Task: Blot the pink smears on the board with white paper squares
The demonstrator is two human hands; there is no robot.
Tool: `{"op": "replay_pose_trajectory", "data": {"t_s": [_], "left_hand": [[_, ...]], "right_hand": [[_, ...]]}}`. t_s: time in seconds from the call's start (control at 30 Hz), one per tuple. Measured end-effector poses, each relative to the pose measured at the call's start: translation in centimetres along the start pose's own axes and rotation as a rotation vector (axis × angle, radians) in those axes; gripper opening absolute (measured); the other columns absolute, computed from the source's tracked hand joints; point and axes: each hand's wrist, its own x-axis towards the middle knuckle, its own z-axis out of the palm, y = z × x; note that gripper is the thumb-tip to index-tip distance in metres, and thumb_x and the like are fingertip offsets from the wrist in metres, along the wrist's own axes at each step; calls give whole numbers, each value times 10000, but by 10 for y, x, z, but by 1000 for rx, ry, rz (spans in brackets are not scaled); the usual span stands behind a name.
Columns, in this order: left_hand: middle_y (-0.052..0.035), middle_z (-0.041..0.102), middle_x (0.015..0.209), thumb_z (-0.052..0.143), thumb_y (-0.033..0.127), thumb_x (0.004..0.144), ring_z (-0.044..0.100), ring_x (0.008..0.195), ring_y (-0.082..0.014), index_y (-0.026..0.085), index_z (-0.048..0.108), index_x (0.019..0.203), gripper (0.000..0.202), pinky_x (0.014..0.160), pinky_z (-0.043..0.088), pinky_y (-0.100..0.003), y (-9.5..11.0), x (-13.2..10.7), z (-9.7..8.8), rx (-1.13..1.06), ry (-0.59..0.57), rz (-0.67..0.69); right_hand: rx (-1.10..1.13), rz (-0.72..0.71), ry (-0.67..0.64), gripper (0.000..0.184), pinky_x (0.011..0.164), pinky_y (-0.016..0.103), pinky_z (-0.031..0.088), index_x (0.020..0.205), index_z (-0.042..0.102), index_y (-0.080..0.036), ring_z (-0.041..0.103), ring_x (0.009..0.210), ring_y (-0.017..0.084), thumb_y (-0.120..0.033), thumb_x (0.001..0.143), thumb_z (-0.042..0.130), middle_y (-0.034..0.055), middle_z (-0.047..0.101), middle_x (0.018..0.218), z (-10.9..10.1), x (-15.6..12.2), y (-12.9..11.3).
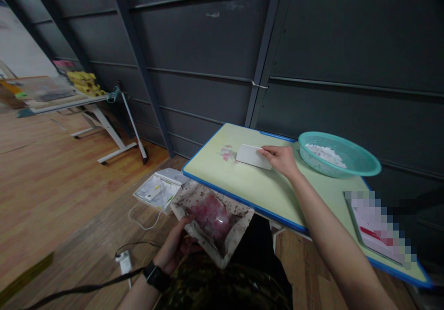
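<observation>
In my right hand (279,158) is a flat white rectangular piece (252,156), pinched at its right end between thumb and fingers. It is held low over the pale yellow-green tabletop (239,136), near pinkish floral marks (227,153); I cannot tell whether it touches the surface. My left hand (182,240) grips the left rim of an open box (239,247) with a leaf-patterned covering. Shiny pink material (213,215) lies inside the box, its kind unclear. The box is held at the table's near edge, above my lap.
A teal plastic colander (360,160) with white bits stands at the table's back right. A pixelated flat item (374,227) lies at the right end. Left on the floor are an open white box (149,190) and a power strip (125,261) with cords. Dark panelling (208,46) rises behind.
</observation>
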Motion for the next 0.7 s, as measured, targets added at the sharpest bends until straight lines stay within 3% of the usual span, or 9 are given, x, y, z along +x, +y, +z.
{"op": "replay_pose_trajectory", "data": {"t_s": [0.13, 0.33, 0.47, 0.7], "left_hand": [[3, 685, 719, 688, 329, 744, 634, 534, -165, 210, 558, 962, 281, 568, 592, -337, 0, 0, 1, -4, 5, 10], [13, 664, 666, 673, 314, 751, 611, 504, -150, 198, 561, 909, 225, 527, 580, -312, 2, -3, 5, -12, 22, 17], [2, 671, 674, 659, 313, 763, 632, 527, -165, 202, 554, 926, 223, 581, 588, -334, 1, -1, 3, -14, 9, -13], [-16, 689, 701, 683, 324, 747, 637, 523, -165, 195, 571, 954, 269, 612, 597, -349, 0, 2, 0, -24, 4, -13]], "right_hand": [[86, 10, -82, 344, 625, 298, 458, 831, 781, -164, 673, 746, 250, -433, 815, 568, 53, 750, 794, 0, 0, -1], [150, 49, -29, 334, 630, 307, 453, 828, 780, -164, 658, 738, 245, -426, 806, 574, 56, 748, 797, 2, 1, -1], [169, 51, -116, 356, 572, 291, 426, 807, 778, -158, 632, 672, 224, -454, 792, 581, 57, 743, 773, 4, 0, -2], [222, 105, -62, 381, 574, 287, 403, 857, 770, -139, 613, 675, 214, -449, 804, 554, 59, 737, 774, 14, 1, -2]]}}
